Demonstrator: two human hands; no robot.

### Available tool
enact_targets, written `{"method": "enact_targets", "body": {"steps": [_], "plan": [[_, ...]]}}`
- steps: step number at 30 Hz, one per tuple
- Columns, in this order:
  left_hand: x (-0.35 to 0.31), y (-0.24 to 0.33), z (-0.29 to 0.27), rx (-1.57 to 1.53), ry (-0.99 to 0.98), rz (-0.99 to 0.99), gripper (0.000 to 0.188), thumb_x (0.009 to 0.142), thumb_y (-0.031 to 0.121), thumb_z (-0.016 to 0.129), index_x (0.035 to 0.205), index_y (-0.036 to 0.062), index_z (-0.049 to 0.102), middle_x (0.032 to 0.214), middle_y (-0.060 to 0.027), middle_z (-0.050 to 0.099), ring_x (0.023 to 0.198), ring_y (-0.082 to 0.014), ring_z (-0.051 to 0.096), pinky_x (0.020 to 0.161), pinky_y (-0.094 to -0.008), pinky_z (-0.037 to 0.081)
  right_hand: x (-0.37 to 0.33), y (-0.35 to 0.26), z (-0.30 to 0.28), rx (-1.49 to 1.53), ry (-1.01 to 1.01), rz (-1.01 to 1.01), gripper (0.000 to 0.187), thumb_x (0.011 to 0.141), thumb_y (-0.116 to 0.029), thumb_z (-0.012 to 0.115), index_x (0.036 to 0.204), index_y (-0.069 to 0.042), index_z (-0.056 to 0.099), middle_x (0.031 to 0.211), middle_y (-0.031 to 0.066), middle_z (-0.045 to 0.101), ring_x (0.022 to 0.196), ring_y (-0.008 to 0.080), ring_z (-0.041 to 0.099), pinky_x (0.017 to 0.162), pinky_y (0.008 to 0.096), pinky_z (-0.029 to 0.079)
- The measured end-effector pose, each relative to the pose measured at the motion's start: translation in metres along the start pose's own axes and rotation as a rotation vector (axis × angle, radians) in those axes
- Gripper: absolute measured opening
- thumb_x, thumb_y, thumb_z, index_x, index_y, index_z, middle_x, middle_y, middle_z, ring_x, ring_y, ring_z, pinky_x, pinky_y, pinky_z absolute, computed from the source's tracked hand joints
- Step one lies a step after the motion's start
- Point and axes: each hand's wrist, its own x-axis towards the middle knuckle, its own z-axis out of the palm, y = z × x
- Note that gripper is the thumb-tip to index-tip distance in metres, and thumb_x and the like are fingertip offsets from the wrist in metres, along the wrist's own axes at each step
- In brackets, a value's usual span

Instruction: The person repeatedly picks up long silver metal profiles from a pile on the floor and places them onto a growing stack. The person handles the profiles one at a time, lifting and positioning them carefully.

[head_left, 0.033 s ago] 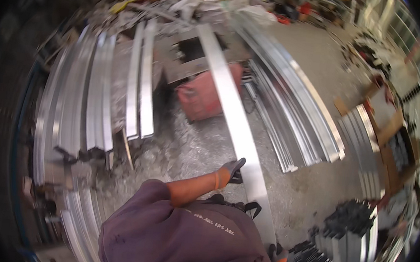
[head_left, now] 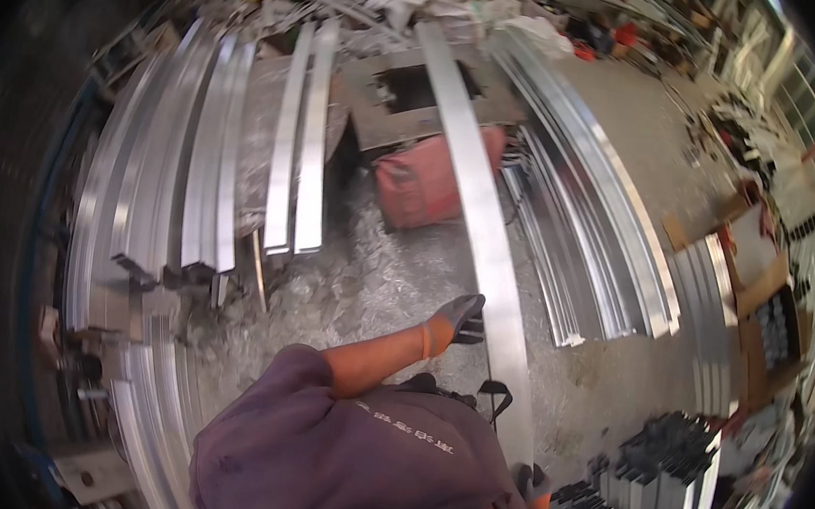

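Note:
A long flat silver metal profile runs from the far middle of the floor back toward my body, its near end by my right side. My left hand, in a dark grey glove, closes on its left edge, with the fingers partly tucked at the side. Down by the near end, my right hand, gloved too, grips the profile; part of that hand is hidden. Beneath the profile lie a red bag and a board with a dark square opening.
Long silver profiles lie in rows at the left and right. A bundle of dark-ended profiles is near my right side, beside an open cardboard box. Scraps and white sacks pile up at the far end.
The whole view has shifted, so the floor things sit further right. My left thumb has slid from the profile's top face to its left edge. Both hands stay at the profile.

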Motion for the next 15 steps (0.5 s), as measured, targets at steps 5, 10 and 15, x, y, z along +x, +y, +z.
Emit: {"method": "enact_targets", "body": {"steps": [5,10,15], "plan": [[-0.065,0.053,-0.144,0.172,0.155,0.193,0.044,0.103,0.035,0.057,0.138,0.0090,0.055,0.123,-0.0103,0.067,0.102,-0.0212,0.069,0.087,-0.0339,0.056,0.107,-0.083,0.078,0.101,-0.145,-0.142,0.035,0.098,-0.023,0.062,0.115,0.007,0.069,0.103,0.0133,0.075,0.092,0.0166,0.067,0.082,0.0337,0.052],[-0.186,0.047,-0.347,0.119,0.609,0.244,0.034,0.103,0.027,0.055,0.128,0.0044,0.060,0.106,-0.0121,0.071,0.087,-0.0198,0.068,0.073,-0.0324,0.056,0.166,-0.278,0.197,0.171,-0.262,-0.180,0.035,0.098,-0.036,0.066,0.099,-0.002,0.073,0.076,-0.0035,0.064,0.067,0.0068,0.056,0.058,0.0269,0.045],[-0.309,0.018,-0.455,-0.132,0.966,0.295,0.033,0.102,0.029,0.056,0.125,0.0056,0.062,0.105,-0.0124,0.072,0.080,-0.0206,0.069,0.067,-0.0320,0.055,0.245,-0.395,0.315,0.431,-0.410,0.034,0.038,0.094,-0.039,0.073,0.110,-0.004,0.072,0.092,-0.0003,0.068,0.079,0.0082,0.061,0.070,0.0261,0.050]]}}
